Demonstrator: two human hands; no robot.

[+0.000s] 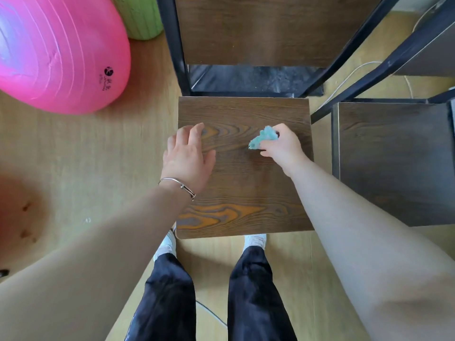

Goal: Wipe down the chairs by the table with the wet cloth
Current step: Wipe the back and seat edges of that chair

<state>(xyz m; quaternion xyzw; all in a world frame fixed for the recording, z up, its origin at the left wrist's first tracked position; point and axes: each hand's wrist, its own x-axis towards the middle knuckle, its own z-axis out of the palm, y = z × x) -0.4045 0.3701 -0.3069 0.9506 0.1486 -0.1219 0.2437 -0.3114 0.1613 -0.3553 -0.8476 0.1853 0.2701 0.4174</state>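
- Wiping chair seat [246, 193]: right hand [283, 146] fingers bunched around wet cloth [262, 140]
- left hand [188, 156] fingers relaxed, spread over seat
- cloth looks soft, light, limp; best kept wadded

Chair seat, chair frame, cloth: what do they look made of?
Chair seat: wood-grain board, probably laminate or veneer, matte; bold regular grain, thin pale edge. Chair frame: likely black painted metal; straight slim bars. Cloth: soft teal fabric, crumpled into folds in the right hand; weave too small to tell.
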